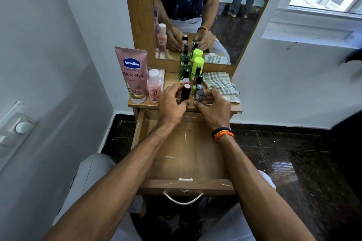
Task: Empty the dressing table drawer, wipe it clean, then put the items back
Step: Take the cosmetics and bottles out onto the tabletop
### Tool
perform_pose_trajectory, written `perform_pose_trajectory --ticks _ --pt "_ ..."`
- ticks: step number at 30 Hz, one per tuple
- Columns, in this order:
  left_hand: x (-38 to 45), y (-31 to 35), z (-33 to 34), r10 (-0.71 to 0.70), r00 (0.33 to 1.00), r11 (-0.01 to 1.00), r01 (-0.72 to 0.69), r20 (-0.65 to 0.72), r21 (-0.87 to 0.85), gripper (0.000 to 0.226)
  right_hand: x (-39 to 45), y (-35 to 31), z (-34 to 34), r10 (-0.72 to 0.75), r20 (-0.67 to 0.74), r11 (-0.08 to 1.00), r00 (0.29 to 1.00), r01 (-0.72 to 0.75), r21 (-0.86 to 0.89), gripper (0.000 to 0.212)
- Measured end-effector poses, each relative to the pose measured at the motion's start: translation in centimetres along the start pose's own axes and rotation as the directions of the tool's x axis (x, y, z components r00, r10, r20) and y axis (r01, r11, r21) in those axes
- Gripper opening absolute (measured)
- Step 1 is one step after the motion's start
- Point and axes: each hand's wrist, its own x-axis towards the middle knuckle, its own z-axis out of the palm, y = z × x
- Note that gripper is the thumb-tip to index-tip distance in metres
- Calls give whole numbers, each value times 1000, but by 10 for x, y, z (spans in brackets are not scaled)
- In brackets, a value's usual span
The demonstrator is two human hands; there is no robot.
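Wooden desk [141,103] with upright mirror [231,25] behind; its drawer [186,152] is pulled fully out toward the viewer, long axis running front to back, bare wooden floor scratched, a curved metal handle [183,199] on the front panel. On the desk top, at the left, stands a pink tube [133,76], cap down, reading "Vaseline", "Gluta-Hya" and "10X"; smaller print is illegible. At the right lies a crumpled checked cloth [221,84]. Just right of the tube stands a small pink bottle [154,86] with white cap, its label unreadable. Toward the mirror stand a green spray bottle [184,68] and a lime-capped bottle [197,64], both upright. In front of them is a cluster of upright small cosmetics. The left hand [172,103] curls its fingers and thumb round a black lipstick [185,92], upright, with a pink top. The right hand [213,107] curls round a small dark-capped vial [199,95] at the cluster's near right edge.
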Motion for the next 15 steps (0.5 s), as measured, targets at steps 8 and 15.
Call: perform_pose_trajectory --ticks 8,15 --pt "-2 4 1 -21 1000 999 21 -22 31 48 -4 4 5 13 -3 1000 1000 -13 -8 33" --pt "-4 4 3 -41 999 999 42 -34 19 46 -3 1 5 33 -8 999 999 -33 -4 34"
